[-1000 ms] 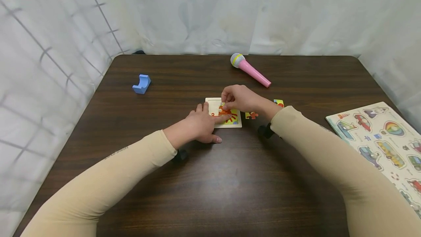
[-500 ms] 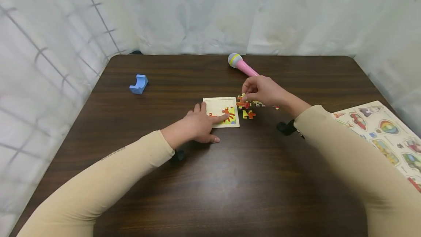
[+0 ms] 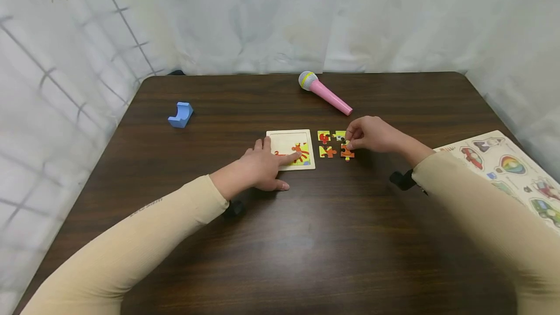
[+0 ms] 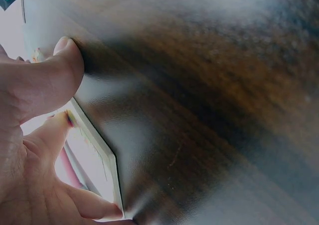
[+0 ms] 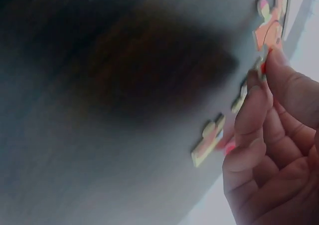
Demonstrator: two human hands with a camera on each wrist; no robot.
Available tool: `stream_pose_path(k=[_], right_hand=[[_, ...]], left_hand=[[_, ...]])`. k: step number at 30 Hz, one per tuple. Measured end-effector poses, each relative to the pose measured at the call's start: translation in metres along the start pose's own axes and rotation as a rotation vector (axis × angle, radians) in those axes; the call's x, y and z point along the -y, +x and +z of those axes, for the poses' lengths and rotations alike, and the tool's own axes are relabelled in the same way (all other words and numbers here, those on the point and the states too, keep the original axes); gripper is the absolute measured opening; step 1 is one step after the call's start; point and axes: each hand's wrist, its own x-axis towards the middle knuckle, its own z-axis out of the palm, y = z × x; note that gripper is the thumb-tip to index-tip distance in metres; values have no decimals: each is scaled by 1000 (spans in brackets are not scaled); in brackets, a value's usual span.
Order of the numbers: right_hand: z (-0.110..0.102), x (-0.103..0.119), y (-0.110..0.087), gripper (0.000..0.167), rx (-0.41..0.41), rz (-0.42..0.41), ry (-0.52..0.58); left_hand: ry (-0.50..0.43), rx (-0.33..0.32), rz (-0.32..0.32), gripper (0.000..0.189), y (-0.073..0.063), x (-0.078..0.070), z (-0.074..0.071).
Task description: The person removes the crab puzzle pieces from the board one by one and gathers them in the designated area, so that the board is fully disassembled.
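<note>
Tray (image 3: 282, 140) of pale wood near the middle of the dark tabletop (image 3: 280, 247), with yellow-and-red fitted pieces (image 3: 306, 148) at the lower right and pale base showing above. Left hand (image 3: 261, 166) across the tray's left side, grip loose and spread: forefinger stretched out over the fitted pieces, other fingertips at the left rim, thumb apart, off the tray's near edge. Just right of the tray, in two rows: red-and-yellow piece (image 3: 323, 137) at upper left, yellow piece with orange (image 3: 325, 152) at lower left, yellow piece with white (image 3: 339, 135) at upper right, beside the fingers, and orange piece (image 3: 347, 153) at lower right. Right hand (image 3: 374, 133) above and to the right, grip closed, thumb and forefinger pinching the orange piece by its upper edge; finer detail blurred in the right wrist view. Behind, pink microphone (image 3: 327, 93) lying aslant, silver head to the left. Farther left, blue cradle-shaped block (image 3: 181, 115). At the right edge, board of vehicle pictures (image 3: 509, 164), partly hidden by beige right sleeve (image 3: 472, 213).
</note>
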Motion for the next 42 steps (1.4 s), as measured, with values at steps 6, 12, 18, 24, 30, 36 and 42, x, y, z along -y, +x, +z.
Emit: stream_pose_path(k=[6, 12, 18, 24, 30, 36, 42], right_hand=[[7, 5, 4, 13, 9, -13, -56], [11, 6, 4, 12, -2, -30, -69], [10, 7, 1, 13, -14, -22, -71], [8, 8, -3, 26, 15, -29, -92], [9, 9, -3, 27, 25, -22, -100], [10, 8, -3, 27, 21, -19, -99], [10, 8, -3, 26, 18, -24, -91]], left_hand=[[-7, -8, 9, 84, 1, 1, 1], [-1, -5, 6, 84, 2, 1, 1], [0, -7, 15, 84, 1, 1, 1], [-3, 0, 12, 85, 2, 2, 2], [-18, 5, 15, 85, 3, 3, 2], [-17, 2, 17, 85, 3, 3, 1], [-15, 6, 16, 86, 3, 4, 1]])
